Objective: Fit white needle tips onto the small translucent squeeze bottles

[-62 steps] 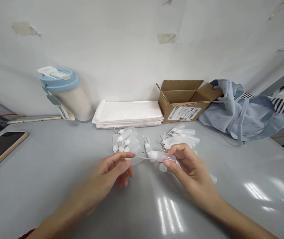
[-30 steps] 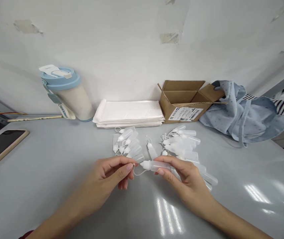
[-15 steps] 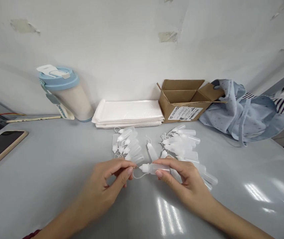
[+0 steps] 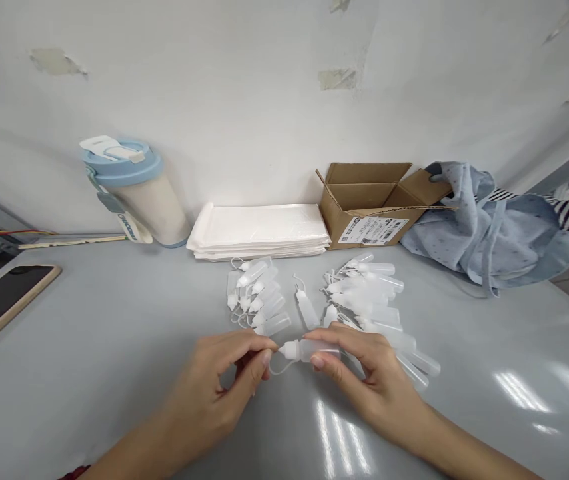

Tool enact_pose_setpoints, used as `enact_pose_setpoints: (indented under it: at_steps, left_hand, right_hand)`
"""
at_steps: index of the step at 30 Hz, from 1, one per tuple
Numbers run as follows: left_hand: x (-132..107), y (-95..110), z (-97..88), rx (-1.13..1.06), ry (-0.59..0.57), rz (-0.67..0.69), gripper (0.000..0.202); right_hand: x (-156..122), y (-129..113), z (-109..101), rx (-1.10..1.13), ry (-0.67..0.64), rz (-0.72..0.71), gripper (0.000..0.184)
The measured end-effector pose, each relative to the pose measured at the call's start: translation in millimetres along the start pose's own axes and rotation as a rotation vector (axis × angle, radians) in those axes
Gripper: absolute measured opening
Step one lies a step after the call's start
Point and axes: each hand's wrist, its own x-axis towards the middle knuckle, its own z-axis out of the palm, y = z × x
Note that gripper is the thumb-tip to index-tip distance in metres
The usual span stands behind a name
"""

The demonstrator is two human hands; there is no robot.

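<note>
A translucent white dropper bottle (image 4: pixel 308 350) lies sideways in my right hand (image 4: pixel 372 373), pinched between thumb and fingers with its nozzle pointing left. My left hand (image 4: pixel 237 370) is closed in a pinch right at the nozzle tip. From the bottle's neck a thin strap (image 4: pixel 280 372) loops round into the left fingertips, which hide the small cap at its end. Behind my hands lies a loose bottle (image 4: pixel 306 308), tilted on the table. One group of similar bottles (image 4: pixel 266 300) is to the left and a larger pile (image 4: pixel 372 293) to the right, partly behind my right hand.
A stack of white packets (image 4: pixel 259 230) lies against the wall, beside an open cardboard box (image 4: pixel 369 227). A tumbler with a blue lid (image 4: pixel 139 193) stands at the back left and a phone (image 4: pixel 4 303) at the left edge. Blue cloth (image 4: pixel 469 233) is bunched at the right.
My left fingertips have closed the small gap to the nozzle and now meet its tip. The whole view has shifted slightly. The right hand keeps its hold on the bottle.
</note>
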Motion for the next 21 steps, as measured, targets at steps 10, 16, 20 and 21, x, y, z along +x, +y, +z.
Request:
enact_pose_setpoints:
  at_steps: [10, 16, 20, 21]
  left_hand:
    - [1.6, 1.4, -3.0, -0.042, 0.003, -0.069, 0.017]
    - [-1.7, 6.6, -1.8, -0.031, 0.121, -0.115, 0.015]
    - [-0.1, 5.1, -3.2, 0.001, 0.085, -0.113, 0.017]
    - [0.0, 4.8, -3.7, -0.006, 0.057, -0.11, 0.018]
  right_hand:
    - [0.3, -2.1, -2.5, 0.011, 0.048, -0.026, 0.016]
    - [1.4, -3.2, -3.2, 0.014, 0.068, -0.033, 0.016]
    - [-0.1, -1.7, -2.2, 0.001, 0.058, -0.034, 0.017]
    - [-0.8, -1.8, -2.0, 0.003, 0.054, -0.033, 0.018]
